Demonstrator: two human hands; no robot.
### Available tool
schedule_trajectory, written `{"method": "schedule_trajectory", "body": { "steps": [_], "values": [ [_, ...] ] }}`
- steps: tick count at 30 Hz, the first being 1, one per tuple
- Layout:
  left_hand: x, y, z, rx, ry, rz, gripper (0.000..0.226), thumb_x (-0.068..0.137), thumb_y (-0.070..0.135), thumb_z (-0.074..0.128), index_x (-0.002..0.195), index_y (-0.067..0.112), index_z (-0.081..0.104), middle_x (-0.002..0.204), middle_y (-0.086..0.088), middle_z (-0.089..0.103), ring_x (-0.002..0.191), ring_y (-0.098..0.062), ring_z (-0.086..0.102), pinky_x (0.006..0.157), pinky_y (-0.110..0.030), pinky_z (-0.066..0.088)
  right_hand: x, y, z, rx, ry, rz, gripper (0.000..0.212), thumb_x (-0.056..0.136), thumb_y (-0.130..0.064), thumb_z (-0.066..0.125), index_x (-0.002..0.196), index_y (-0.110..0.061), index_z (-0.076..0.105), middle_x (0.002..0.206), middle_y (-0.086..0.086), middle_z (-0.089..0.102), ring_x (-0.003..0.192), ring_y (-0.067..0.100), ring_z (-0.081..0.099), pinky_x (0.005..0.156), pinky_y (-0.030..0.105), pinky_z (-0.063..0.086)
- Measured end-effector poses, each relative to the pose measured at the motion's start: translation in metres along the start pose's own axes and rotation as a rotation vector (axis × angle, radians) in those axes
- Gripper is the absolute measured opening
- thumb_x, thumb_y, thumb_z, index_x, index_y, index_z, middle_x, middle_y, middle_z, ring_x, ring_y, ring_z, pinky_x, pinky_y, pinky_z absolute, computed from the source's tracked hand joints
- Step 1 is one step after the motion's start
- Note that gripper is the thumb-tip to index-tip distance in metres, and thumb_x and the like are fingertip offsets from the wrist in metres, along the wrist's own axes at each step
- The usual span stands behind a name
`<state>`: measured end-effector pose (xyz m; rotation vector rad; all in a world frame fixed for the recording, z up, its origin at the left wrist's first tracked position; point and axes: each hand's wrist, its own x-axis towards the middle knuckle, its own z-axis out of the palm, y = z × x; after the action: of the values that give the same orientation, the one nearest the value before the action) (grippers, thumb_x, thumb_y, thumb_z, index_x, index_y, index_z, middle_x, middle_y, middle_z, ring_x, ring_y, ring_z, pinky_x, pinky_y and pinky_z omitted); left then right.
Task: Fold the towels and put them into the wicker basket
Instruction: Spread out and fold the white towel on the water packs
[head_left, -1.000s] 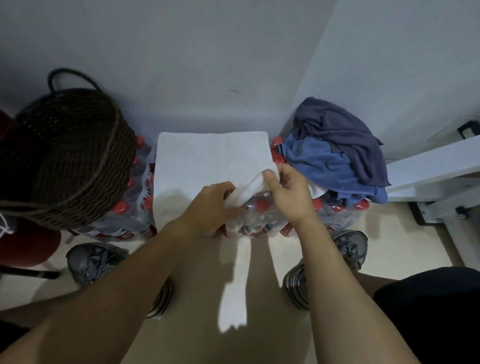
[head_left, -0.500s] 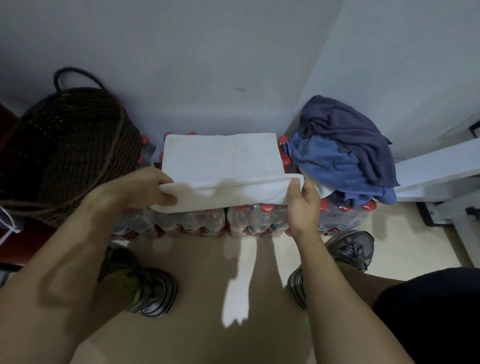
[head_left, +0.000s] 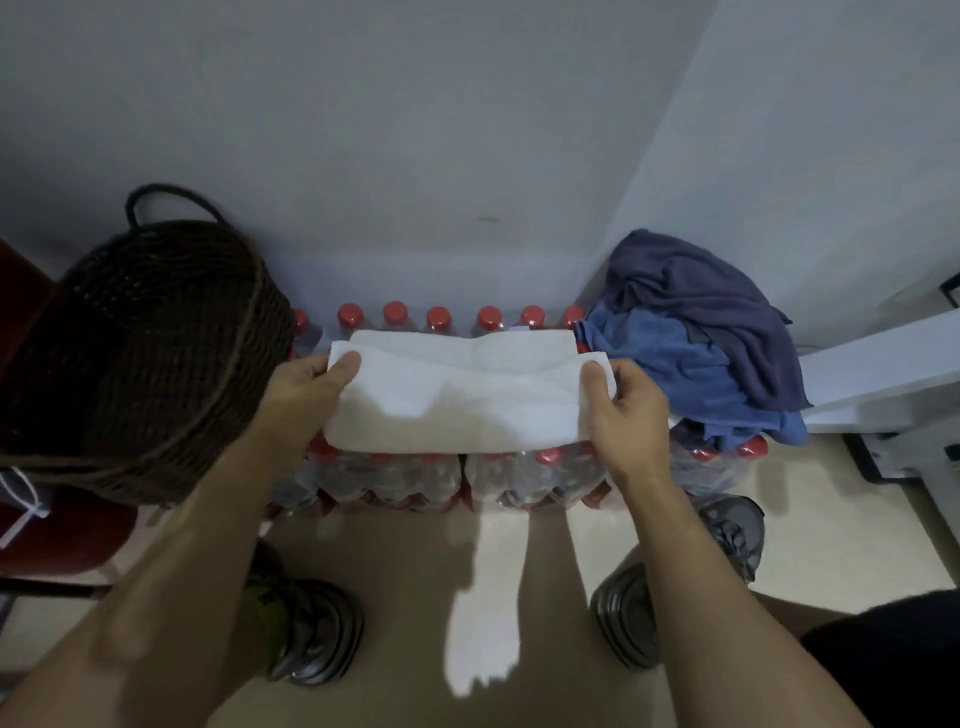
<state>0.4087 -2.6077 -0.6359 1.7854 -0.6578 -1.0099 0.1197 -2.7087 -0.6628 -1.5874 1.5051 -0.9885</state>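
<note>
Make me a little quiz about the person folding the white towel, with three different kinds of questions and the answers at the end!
1. True or false: the white towel lies on top of red-capped water bottles.
2. Which side of the towel is the wicker basket on? A) the person's left B) the person's right C) behind the person
3. Fill in the gap: the left hand and the right hand each grip one ___ of the towel.

Key
1. True.
2. A. The blue towel and the dark purple towel are piled on the right.
3. End.
</note>
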Motion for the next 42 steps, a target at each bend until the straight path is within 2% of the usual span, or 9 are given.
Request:
{"method": "schedule_trajectory", "body": {
  "steps": [4, 8, 12, 15, 19, 26, 30, 36, 42],
  "values": [
    [0.019, -0.004, 0.013, -0.013, 0.141, 0.044, 0.035, 0.098, 0.031, 0.053, 0.118, 0.004, 0.063, 0.116, -0.013, 0.066, 0.104, -0.03, 0.062, 0.09, -0.044, 0.054, 0.035, -0.009, 0.008, 0.031, -0.016, 0.132, 0.028, 0.097, -0.044, 0.053, 0.089, -0.017, 0.059, 0.077, -0.008, 0.062, 0.069, 0.001, 0.056, 0.059, 0.016, 0.044],
    [0.04, -0.02, 0.007, 0.355, 0.095, -0.087, 0.046, 0.09, 0.038, 0.063, 0.124, 0.006, 0.06, 0.125, -0.012, 0.06, 0.102, -0.025, 0.055, 0.083, -0.038, 0.049, 0.047, 0.003, 0.015, -0.19, -0.257, 0.339, 0.023, 0.09, -0.033, 0.064, 0.089, -0.011, 0.068, 0.082, 0.002, 0.068, 0.079, 0.022, 0.062, 0.07, 0.034, 0.05],
    [0.042, -0.03, 0.008, 0.57, 0.066, 0.137, 0.045, 0.096, 0.028, 0.054, 0.137, 0.01, 0.05, 0.133, -0.013, 0.057, 0.113, -0.028, 0.054, 0.086, -0.032, 0.042, 0.036, 0.009, 0.019, -0.275, -0.139, 0.256, 0.019, 0.091, -0.025, 0.061, 0.1, -0.008, 0.063, 0.09, 0.002, 0.066, 0.084, 0.021, 0.059, 0.075, 0.03, 0.044],
    [0.044, -0.035, 0.006, 0.625, 0.079, 0.133, 0.05, 0.1, 0.03, 0.044, 0.147, 0.015, 0.036, 0.14, -0.014, 0.051, 0.122, -0.034, 0.051, 0.098, -0.04, 0.043, 0.025, 0.011, 0.018, -0.285, -0.068, 0.185, 0.011, 0.094, -0.021, 0.055, 0.099, -0.011, 0.056, 0.088, 0.002, 0.062, 0.083, 0.021, 0.057, 0.076, 0.03, 0.043],
    [0.039, -0.041, 0.005, 0.713, 0.074, 0.124, 0.051, 0.102, 0.032, 0.036, 0.151, 0.018, 0.028, 0.138, -0.016, 0.052, 0.118, -0.034, 0.054, 0.098, -0.044, 0.045, 0.014, 0.018, 0.016, -0.338, -0.09, 0.175, 0.008, 0.095, -0.018, 0.052, 0.096, -0.011, 0.053, 0.083, 0.002, 0.059, 0.08, 0.023, 0.057, 0.072, 0.03, 0.041],
    [0.042, -0.043, 0.006, 0.684, 0.164, 0.178, 0.043, 0.102, 0.033, 0.037, 0.138, 0.01, 0.042, 0.118, -0.021, 0.06, 0.103, -0.036, 0.058, 0.085, -0.045, 0.049, 0.012, 0.016, 0.023, -0.29, 0.006, 0.133, 0.011, 0.099, -0.025, 0.044, 0.102, -0.014, 0.046, 0.077, -0.009, 0.054, 0.068, 0.007, 0.053, 0.064, 0.03, 0.041],
    [0.048, -0.049, 0.007, 0.694, 0.191, 0.184, 0.045, 0.101, 0.036, 0.038, 0.14, 0.013, 0.041, 0.121, -0.02, 0.059, 0.101, -0.034, 0.059, 0.085, -0.045, 0.052, 0.012, 0.017, 0.028, -0.355, -0.037, 0.148, 0.013, 0.1, -0.026, 0.045, 0.103, -0.013, 0.046, 0.077, -0.001, 0.059, 0.072, 0.02, 0.061, 0.067, 0.038, 0.053],
    [0.051, -0.057, 0.012, 0.719, 0.227, 0.161, 0.052, 0.099, 0.041, 0.042, 0.146, 0.021, 0.036, 0.129, -0.014, 0.059, 0.108, -0.034, 0.06, 0.089, -0.051, 0.053, 0.013, 0.016, 0.029, -0.408, -0.023, 0.188, 0.018, 0.098, -0.029, 0.05, 0.099, -0.011, 0.05, 0.084, 0.007, 0.063, 0.079, 0.026, 0.063, 0.074, 0.041, 0.054],
    [0.047, -0.059, 0.009, 0.699, 0.352, 0.282, 0.033, 0.096, 0.037, 0.053, 0.115, 0.01, 0.053, 0.103, -0.017, 0.066, 0.089, -0.035, 0.064, 0.072, -0.038, 0.051, 0.012, 0.015, 0.029, -0.49, -0.019, 0.255, 0.024, 0.096, -0.038, 0.055, 0.093, -0.014, 0.052, 0.087, 0.006, 0.064, 0.083, 0.026, 0.064, 0.079, 0.045, 0.056]
  ]
}}
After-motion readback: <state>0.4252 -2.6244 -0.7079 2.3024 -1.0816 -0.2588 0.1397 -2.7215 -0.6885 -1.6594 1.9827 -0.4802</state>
